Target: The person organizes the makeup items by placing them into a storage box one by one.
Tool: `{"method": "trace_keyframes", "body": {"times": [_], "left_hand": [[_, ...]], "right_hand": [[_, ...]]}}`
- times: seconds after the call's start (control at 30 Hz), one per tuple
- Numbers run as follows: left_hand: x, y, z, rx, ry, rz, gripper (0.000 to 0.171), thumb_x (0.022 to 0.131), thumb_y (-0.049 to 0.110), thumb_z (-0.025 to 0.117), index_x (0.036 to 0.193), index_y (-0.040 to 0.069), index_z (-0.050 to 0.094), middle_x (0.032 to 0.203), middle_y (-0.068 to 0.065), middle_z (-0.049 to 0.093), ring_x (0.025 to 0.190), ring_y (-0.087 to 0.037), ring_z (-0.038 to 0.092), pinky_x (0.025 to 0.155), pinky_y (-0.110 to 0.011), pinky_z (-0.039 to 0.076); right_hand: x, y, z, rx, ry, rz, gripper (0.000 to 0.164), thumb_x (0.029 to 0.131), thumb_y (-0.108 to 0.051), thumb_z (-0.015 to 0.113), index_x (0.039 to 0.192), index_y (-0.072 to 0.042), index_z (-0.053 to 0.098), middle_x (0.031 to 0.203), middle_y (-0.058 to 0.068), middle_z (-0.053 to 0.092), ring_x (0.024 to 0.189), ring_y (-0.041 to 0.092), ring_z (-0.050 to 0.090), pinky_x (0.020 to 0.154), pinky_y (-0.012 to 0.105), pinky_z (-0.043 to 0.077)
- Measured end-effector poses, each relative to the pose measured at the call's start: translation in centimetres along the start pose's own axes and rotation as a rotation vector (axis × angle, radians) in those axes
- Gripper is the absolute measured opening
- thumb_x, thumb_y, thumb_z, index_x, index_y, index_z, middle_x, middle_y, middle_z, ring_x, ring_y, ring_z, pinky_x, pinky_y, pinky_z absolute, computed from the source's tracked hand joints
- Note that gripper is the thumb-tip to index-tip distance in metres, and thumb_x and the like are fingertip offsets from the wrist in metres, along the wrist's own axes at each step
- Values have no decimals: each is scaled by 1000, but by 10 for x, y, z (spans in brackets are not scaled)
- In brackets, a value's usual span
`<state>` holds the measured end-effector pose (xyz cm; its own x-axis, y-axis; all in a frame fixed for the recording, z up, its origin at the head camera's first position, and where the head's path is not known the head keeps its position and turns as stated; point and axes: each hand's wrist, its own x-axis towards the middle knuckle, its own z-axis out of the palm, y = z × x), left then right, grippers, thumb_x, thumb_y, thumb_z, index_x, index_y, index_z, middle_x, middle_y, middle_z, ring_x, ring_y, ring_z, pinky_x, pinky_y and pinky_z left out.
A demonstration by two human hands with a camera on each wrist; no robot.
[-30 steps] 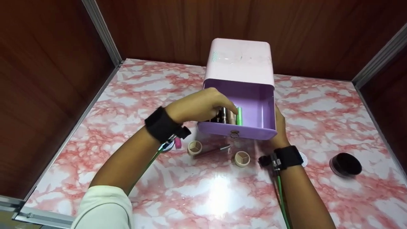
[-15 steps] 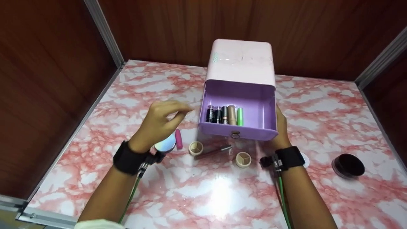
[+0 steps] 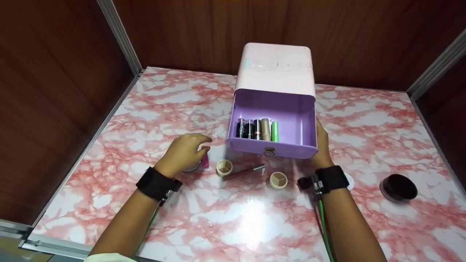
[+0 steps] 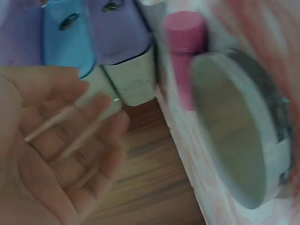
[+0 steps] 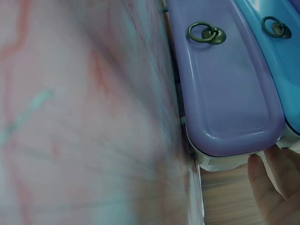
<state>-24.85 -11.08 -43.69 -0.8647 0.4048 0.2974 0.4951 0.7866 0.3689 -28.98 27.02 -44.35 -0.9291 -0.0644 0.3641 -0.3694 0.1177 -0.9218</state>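
Hovered left, touched right

Held the bare left hand near a round, glassy-faced disc and a stepped pink plastic tube, both on the red-and-white marbled tabletop, with fingers loosely bent, apart and gripping nothing. Rested the bare right hand against the side of a round-edged, pale-pink box, with fingers extended, not clamped. Showed five slim tubes, black, tan and green, side by side in its smooth purple open drawer. Included also two round cream pots, with a slender brown stick between.
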Motion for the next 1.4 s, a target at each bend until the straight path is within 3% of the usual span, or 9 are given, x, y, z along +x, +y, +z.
{"method": "trace_keyframes", "body": {"times": [0.17, 0.27, 0.47, 0.67, 0.9, 1.1, 1.23, 1.4], "left_hand": [[1, -5, 7, 36, -99, -105, 36, 89, 27, 69, 120, 10, 69, 119, -5, 66, 113, -24, 59, 93, -43, 48], [1, -8, 10, 46, -138, -124, 44, 87, 35, 70, 123, 10, 66, 118, -6, 66, 111, -25, 59, 91, -44, 48], [0, -16, 19, 69, -166, -129, 56, 82, 45, 74, 126, 10, 65, 108, -6, 64, 100, -24, 59, 88, -43, 47], [3, -19, 27, 50, -194, -116, 47, 79, 37, 80, 115, 11, 69, 90, -3, 60, 81, -19, 54, 73, -37, 45], [6, -22, 32, -57, -233, -120, 49, 80, 29, 78, 125, 14, 65, 87, 1, 63, 80, -16, 57, 72, -34, 48], [7, -21, 32, -83, -175, -65, 39, 78, 15, 70, 117, 14, 69, 81, 5, 64, 73, -13, 57, 68, -32, 48], [8, -19, 29, -103, -106, -39, 33, 84, 11, 67, 117, 14, 68, 81, 5, 62, 75, -15, 57, 69, -33, 48], [12, -20, 18, -115, -13, -47, 51, 86, 5, 67, 136, 12, 57, 108, -11, 66, 94, -26, 62, 82, -40, 52]], "right_hand": [[0, 3, -1, -1, 13, -25, 48, 98, -22, 61, 144, -19, 48, 124, 13, 60, 101, 27, 57, 87, 35, 48], [0, 4, -1, -13, 19, -37, 55, 92, -15, 68, 144, -17, 48, 124, 13, 60, 101, 27, 57, 87, 34, 48], [1, 3, -1, 2, -2, -32, 49, 95, -19, 65, 142, -20, 50, 122, 12, 60, 101, 28, 56, 87, 36, 48], [0, 2, -3, -79, 10, -140, 55, 90, -8, 67, 142, -11, 49, 124, 12, 61, 101, 23, 58, 89, 32, 47], [-1, 1, -2, -76, 1, -134, 54, 92, -13, 67, 142, -12, 49, 126, 12, 60, 104, 25, 57, 91, 34, 47], [0, 2, -1, -58, -7, -89, 48, 94, -15, 66, 139, -14, 51, 119, 12, 62, 99, 25, 58, 87, 34, 48], [0, 5, -2, -36, -7, -85, 49, 91, -9, 68, 137, -13, 53, 115, 13, 63, 95, 27, 59, 84, 35, 50], [1, 8, -2, 31, -19, -57, 54, 88, -10, 72, 138, -16, 53, 115, 16, 62, 93, 30, 59, 82, 37, 51]]}}
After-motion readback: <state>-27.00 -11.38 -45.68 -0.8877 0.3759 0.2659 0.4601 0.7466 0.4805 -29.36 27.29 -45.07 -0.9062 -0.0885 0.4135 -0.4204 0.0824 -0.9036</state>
